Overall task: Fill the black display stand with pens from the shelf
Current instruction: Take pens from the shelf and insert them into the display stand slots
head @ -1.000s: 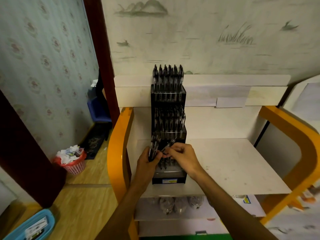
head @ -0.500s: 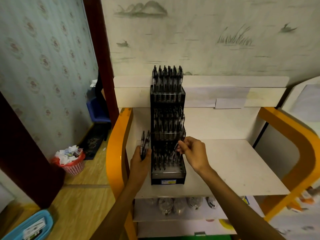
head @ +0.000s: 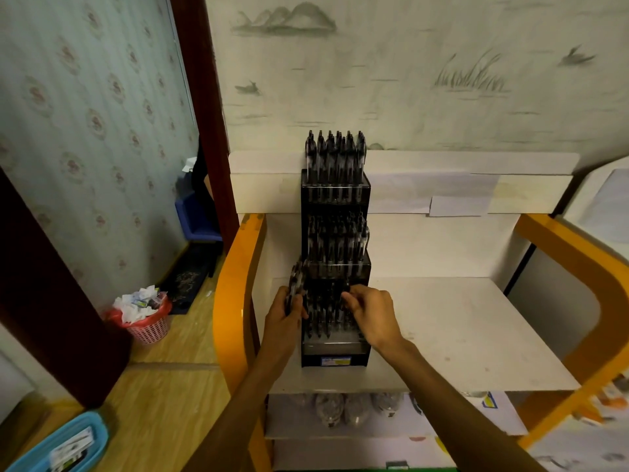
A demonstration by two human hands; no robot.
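Lower shelf, nearest — clear packets (head: 354, 408) with dark contents, too blurred to identify.

Left hand (head: 284, 315) — fingers curled round a bundle of pens (head: 296, 284), held upright just beside the left wall of the black display stand (head: 335, 361). The bundle's long axis runs near vertical, upper ends leaning slightly toward the stand.

Right hand (head: 371, 313) — fingertips pinched together at the front tier, apparently on a single pen (head: 345, 291); the pen itself is largely hidden by the fingers, so its heading cannot be told with certainty.

Stand — sits on the white shelf (head: 459, 335), three stepped tiers rising toward the back. Front tier (head: 326, 318) partly filled, pens standing upright. Middle tier (head: 335, 243) and top tier (head: 335, 158) appear full, every pen vertical with its clip end up.

Risks, as judged:
- The loose bundle could fan out or slip from the left hand, since the grip holds only the lower ends.
- A pen lowered at an angle could catch on its neighbours in the crowded front tier and knock them askew.
- A sideways push from either hand could shift the tall, narrow stand on the shelf.

Beyond — papered wall (head: 425, 80); pink waste basket (head: 149, 327) on the floor, left.
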